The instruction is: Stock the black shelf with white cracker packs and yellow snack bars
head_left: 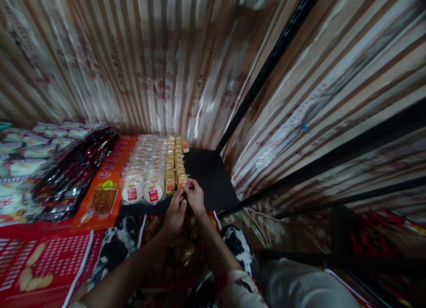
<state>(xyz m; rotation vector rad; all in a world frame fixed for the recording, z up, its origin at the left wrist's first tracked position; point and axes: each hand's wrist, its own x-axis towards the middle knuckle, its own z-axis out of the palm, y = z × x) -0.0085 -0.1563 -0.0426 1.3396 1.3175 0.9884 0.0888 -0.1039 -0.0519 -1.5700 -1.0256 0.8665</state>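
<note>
My right hand [195, 197] pinches a small yellow snack packet [182, 180] with a red label, at the front end of a row on the black shelf. Fingers curled, my left hand [176, 212] meets the lower edge of the same packet; its fingertips are partly hidden. Just left stands another row of yellow packets [170, 183]. Beyond it are two rows of round white crackers [153, 193] in clear wrappers with red labels. Below my hands, between my knees, is a red basket with gold-coloured packets [184, 252], dim and blurred.
Bare black shelf [209, 177] extends right of the rows. Orange snack bags [101, 195], dark shiny packs [71, 183] and white packets [26, 166] lie to the left. A red basket [66, 250] holds several long pale pieces. Corrugated sheeting and black frame bars [266, 84] enclose the shelf.
</note>
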